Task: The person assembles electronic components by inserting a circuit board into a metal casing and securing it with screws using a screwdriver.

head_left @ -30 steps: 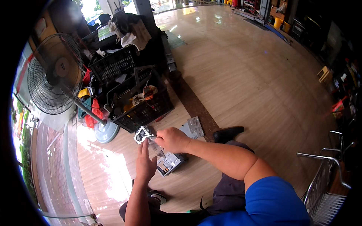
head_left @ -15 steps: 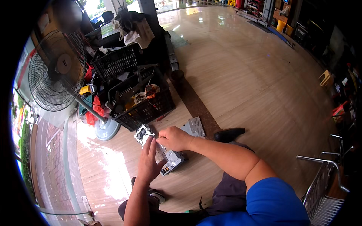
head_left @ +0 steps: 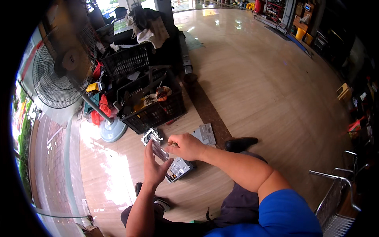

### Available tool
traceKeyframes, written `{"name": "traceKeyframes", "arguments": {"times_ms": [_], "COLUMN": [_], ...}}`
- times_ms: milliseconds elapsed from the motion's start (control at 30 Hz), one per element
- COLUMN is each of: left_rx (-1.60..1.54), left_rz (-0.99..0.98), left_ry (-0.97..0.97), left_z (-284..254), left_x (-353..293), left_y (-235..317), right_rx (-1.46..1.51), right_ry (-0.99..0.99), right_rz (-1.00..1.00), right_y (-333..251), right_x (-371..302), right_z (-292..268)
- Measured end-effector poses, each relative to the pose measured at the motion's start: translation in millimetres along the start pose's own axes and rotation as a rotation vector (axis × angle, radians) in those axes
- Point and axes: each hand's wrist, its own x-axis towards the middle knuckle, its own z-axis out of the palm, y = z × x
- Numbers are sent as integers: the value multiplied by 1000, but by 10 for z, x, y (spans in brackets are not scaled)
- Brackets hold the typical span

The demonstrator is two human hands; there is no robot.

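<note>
My left hand (head_left: 154, 168) holds a thin perforated metal plate (head_left: 159, 151) tilted up between its fingers and thumb. Against the plate's right side, my right hand (head_left: 184, 146) has its fingers pinched together; what they grip is too small to make out. Just under the hands, on the floor, lies an opened metal device housing (head_left: 179, 169) with parts showing inside. Beyond my left fingertips sits a white-framed mechanism (head_left: 151, 136) with a dark middle. A flat grey metal cover (head_left: 206, 135) lies past my right wrist.
Black plastic crates (head_left: 152, 112) full of tools and parts stand ahead on the left, beside a standing fan with a round base (head_left: 113, 129). My dark shoe (head_left: 241, 144) is right of the cover. A metal chair (head_left: 335, 201) stands at the lower right.
My hands have moved slightly apart, and the plate in my left hand now shows tilted up between them. The view has shifted a little.
</note>
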Motion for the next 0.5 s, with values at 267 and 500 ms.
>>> {"name": "traceKeyframes", "arguments": {"times_ms": [267, 500], "left_rx": [20, 89], "left_rz": [37, 54], "left_ry": [27, 35], "left_z": [40, -34], "left_x": [-11, -42], "left_y": [-65, 18], "right_rx": [45, 51], "right_ry": [-79, -93], "right_rz": [-10, 48], "right_y": [14, -53], "right_x": [-22, -22], "right_z": [110, 161]}}
